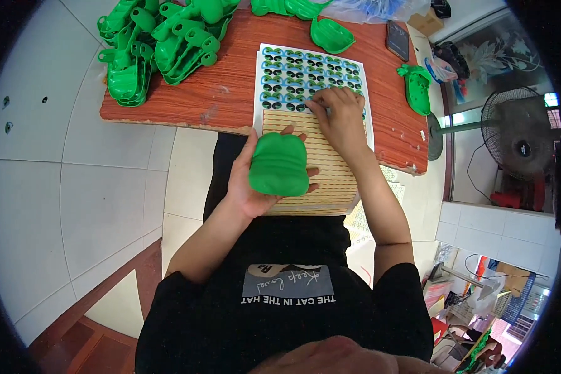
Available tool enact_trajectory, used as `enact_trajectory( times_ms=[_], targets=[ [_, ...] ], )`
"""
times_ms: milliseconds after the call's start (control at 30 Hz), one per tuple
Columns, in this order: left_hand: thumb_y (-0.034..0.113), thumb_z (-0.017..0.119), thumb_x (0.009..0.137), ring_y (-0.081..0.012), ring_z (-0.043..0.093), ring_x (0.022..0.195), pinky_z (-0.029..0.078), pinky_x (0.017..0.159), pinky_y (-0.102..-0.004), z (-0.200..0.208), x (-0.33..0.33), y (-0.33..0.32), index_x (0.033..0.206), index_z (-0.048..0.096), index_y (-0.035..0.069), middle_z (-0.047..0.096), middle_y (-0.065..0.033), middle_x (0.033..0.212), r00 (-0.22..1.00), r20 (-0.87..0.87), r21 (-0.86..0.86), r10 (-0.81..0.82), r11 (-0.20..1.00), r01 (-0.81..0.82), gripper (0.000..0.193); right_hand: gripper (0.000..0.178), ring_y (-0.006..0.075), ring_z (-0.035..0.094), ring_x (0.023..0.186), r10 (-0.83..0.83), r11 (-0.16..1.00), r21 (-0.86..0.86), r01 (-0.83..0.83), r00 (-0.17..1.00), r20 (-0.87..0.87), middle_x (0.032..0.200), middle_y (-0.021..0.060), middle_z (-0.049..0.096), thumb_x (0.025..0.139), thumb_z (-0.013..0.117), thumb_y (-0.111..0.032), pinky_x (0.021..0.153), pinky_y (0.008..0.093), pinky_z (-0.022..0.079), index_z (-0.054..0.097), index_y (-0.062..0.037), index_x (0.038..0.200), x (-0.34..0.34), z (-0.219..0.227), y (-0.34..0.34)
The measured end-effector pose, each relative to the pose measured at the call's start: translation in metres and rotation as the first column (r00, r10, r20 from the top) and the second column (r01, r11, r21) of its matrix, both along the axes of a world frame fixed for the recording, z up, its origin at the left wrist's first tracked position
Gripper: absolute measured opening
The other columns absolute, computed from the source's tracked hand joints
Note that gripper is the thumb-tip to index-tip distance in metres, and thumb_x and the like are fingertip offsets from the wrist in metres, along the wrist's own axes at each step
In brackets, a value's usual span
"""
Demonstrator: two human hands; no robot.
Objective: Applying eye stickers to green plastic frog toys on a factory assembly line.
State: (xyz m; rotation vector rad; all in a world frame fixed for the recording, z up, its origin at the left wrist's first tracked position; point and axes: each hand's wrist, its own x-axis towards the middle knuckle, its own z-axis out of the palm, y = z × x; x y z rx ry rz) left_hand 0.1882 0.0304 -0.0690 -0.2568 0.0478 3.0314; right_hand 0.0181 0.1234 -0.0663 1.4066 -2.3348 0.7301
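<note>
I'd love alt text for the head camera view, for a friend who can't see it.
A person's left hand cradles a rounded green piece while the right hand is at the lower rows of eye-like stickers on a sheet overhanging a reddish-brown table. More green pieces are piled at upper left; a dark phone lies at upper right.

A ridged green piece point(279, 164) is held over a sheet point(330, 181) whose upper rows bear eye stickers point(293, 80).

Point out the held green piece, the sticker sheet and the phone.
Green piece point(278, 163): head view, middle of its upward-facing surface.
Sticker sheet point(310, 70): head view, its printed upper part.
Phone point(397, 41): head view, middle of its dark face.
</note>
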Motion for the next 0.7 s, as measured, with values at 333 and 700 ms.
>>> enact_trajectory(
  times_ms=[333,700],
  targets=[
    [0.061,0.035,0.083,-0.0347,0.043,0.111,0.033,0.093,-0.0557,-0.008,-0.004,0.006,0.127,0.038,0.015,0.041,-0.0069,0.126,0.984,0.126,0.081,0.128,0.987,-0.139,0.063,0.009,0.0211,0.052,0.076,0.135,0.989,0.068,-0.135,0.991,-0.006,0.075,0.0037,0.057,0.077,0.062,-0.017,0.074,0.0341,0.031,0.058,-0.0090,0.078,-0.007,0.001,0.006],
    [0.048,0.036,0.089,-0.0322,0.047,0.107,0.035,0.092,-0.0560,-0.009,-0.003,0.007,0.121,0.042,0.015,0.046,-0.0092,0.120,0.999,-0.003,0.031,0.050,0.998,-0.050,0.046,0.007,0.0182,0.051,0.072,-0.041,0.998,0.046,0.045,0.996,-0.085,0.072,0.0003,0.056,0.075,0.063,-0.018,0.071,0.0350,0.028,0.059,-0.0116,0.077,0.000,0.002,-0.003]
  ],
)
